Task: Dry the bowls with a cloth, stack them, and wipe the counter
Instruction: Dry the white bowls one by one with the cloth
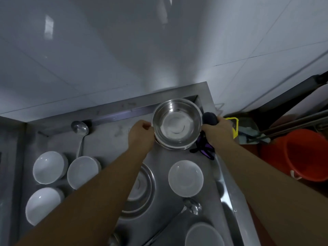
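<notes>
Bowls sit all over the steel counter [113, 132]. One steel bowl [177, 121] is at the far right corner, on top of more bowls. The left hand [141, 133] pinches its left rim. The right hand [219, 129] is at its right rim and grips a dark cloth [209, 118], which hangs down beside the stack. Three white bowls [48, 166] sit at the near left. Another white bowl [185, 177] sits near the right edge, and one more is at the bottom. A big steel bowl [142, 190] lies partly under the left arm. A ladle [79, 127] rests at the far left. A red bucket [305, 155] stands off to the right.
</notes>
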Tool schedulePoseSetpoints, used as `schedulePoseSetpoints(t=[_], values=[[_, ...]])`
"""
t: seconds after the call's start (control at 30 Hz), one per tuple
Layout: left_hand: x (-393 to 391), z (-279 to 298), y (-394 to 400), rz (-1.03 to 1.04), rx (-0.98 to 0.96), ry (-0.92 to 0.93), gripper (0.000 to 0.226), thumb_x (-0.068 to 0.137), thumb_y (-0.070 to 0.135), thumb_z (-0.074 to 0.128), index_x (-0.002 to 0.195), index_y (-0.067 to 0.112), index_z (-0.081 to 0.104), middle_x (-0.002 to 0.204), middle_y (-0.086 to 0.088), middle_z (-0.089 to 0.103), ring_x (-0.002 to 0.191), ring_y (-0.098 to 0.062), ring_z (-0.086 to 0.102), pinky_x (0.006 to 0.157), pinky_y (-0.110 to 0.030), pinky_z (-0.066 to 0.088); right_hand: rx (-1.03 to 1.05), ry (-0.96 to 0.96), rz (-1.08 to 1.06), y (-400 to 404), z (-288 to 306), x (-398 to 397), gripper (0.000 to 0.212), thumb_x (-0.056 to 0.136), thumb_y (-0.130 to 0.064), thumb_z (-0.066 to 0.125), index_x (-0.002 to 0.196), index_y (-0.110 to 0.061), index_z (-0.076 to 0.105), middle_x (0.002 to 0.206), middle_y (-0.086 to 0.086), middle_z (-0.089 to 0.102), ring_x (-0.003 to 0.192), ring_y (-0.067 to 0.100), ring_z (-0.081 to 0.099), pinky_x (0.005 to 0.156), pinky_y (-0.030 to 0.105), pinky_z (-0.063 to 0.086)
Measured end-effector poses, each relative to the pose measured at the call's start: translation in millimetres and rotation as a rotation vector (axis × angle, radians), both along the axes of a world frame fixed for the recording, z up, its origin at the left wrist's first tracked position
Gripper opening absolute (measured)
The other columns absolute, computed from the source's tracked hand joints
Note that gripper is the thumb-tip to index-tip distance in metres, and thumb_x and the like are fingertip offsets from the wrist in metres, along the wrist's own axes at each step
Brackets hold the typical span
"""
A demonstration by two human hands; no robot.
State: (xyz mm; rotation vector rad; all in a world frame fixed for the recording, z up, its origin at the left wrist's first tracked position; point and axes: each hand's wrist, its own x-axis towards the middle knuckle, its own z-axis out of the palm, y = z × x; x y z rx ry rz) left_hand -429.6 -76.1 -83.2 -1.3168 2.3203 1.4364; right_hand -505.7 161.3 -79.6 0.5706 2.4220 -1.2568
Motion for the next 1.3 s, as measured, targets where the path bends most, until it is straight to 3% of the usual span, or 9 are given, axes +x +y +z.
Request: schedulePoseSetpoints(t=[0.2, 0.33, 0.53, 0.63, 0.77, 0.87, 0.97, 1.17, 1.3], values=[[-4, -15, -2, -0.051, -0.149, -0.045, 0.012, 0.093, 0.019, 0.065, 0.102, 0.023, 0.072, 0.089, 0.009, 0.072, 0.083, -0.011, 0.067, 0.069, -0.028, 0.052, 0.053, -0.036, 0.036, -8, -14, -2, 0.025, 0.075, -0.025, 0.074, 0.095, -0.023, 0.06, 0.083, 0.006, 0.066, 0.077, 0.029, 0.064, 0.066, 0.038, 0.054], [-2, -22, -4, -0.041, -0.151, -0.074, 0.014, 0.091, 0.016, 0.066, 0.098, 0.028, 0.066, 0.083, 0.016, 0.064, 0.077, -0.001, 0.059, 0.059, -0.019, 0.039, 0.075, -0.027, 0.066, -6, -20, 2, 0.024, 0.073, -0.03, 0.074, 0.091, -0.026, 0.058, 0.078, -0.002, 0.061, 0.073, 0.023, 0.061, 0.061, 0.033, 0.045], [12, -17, -4, -0.027, -0.08, -0.071, 0.019, 0.089, 0.024, 0.072, 0.105, 0.031, 0.064, 0.091, 0.012, 0.068, 0.085, -0.014, 0.067, 0.079, -0.033, 0.055, 0.109, 0.014, 0.08, 6, -18, 11, 0.027, 0.08, -0.031, 0.077, 0.097, -0.016, 0.062, 0.088, 0.011, 0.066, 0.084, 0.033, 0.062, 0.071, 0.042, 0.051], [33, -13, 3, -0.04, -0.04, -0.085, 0.019, 0.09, 0.026, 0.071, 0.107, 0.032, 0.064, 0.095, 0.011, 0.068, 0.087, -0.016, 0.068, 0.08, -0.035, 0.057, 0.104, 0.012, 0.072, 17, -12, 23, 0.025, 0.083, -0.03, 0.075, 0.094, -0.014, 0.06, 0.083, 0.009, 0.062, 0.079, 0.031, 0.058, 0.065, 0.035, 0.039], [68, -12, 24, -0.128, 0.062, -0.127, 0.016, 0.093, 0.029, 0.068, 0.108, 0.033, 0.066, 0.104, 0.008, 0.072, 0.088, -0.012, 0.067, 0.074, -0.032, 0.058, 0.074, -0.005, 0.034, 31, -7, 50, 0.023, 0.084, -0.028, 0.074, 0.095, -0.014, 0.059, 0.074, 0.001, 0.055, 0.069, 0.02, 0.052, 0.059, 0.032, 0.036], [93, -14, 46, -0.238, 0.17, -0.206, 0.03, 0.09, 0.034, 0.073, 0.119, 0.031, 0.068, 0.112, 0.005, 0.073, 0.1, -0.019, 0.071, 0.093, -0.042, 0.061, 0.042, -0.039, 0.029, 40, -7, 73, 0.022, 0.083, -0.027, 0.073, 0.095, -0.016, 0.059, 0.08, 0.006, 0.061, 0.075, 0.029, 0.059, 0.066, 0.041, 0.048], [114, -15, 66, -0.2, 0.286, -0.224, 0.054, 0.079, 0.037, 0.076, 0.129, 0.022, 0.068, 0.118, 0.001, 0.073, 0.107, -0.024, 0.072, 0.096, -0.048, 0.061, 0.021, -0.045, 0.017, 50, -10, 97, 0.02, 0.081, -0.029, 0.075, 0.093, -0.022, 0.06, 0.082, 0.004, 0.064, 0.075, 0.025, 0.061, 0.072, 0.043, 0.051], [138, -27, 88, -0.118, 0.312, -0.193, 0.032, 0.09, 0.005, 0.067, 0.117, 0.021, 0.063, 0.114, -0.004, 0.071, 0.098, -0.029, 0.073, 0.082, -0.053, 0.066, 0.017, -0.059, -0.024, 74, -10, 134, 0.021, 0.082, -0.031, 0.078, 0.09, -0.026, 0.059, 0.081, -0.008, 0.059, 0.077, 0.025, 0.059, 0.069, 0.035, 0.04], [140, -21, 98, -0.037, 0.293, -0.184, 0.033, 0.092, 0.005, 0.065, 0.124, 0.01, 0.069, 0.11, -0.008, 0.073, 0.1, -0.03, 0.072, 0.086, -0.046, 0.065, -0.02, -0.043, -0.028, 86, 0, 147, 0.023, 0.083, -0.032, 0.079, 0.097, -0.024, 0.062, 0.086, -0.004, 0.061, 0.084, 0.025, 0.06, 0.071, 0.034, 0.041]])
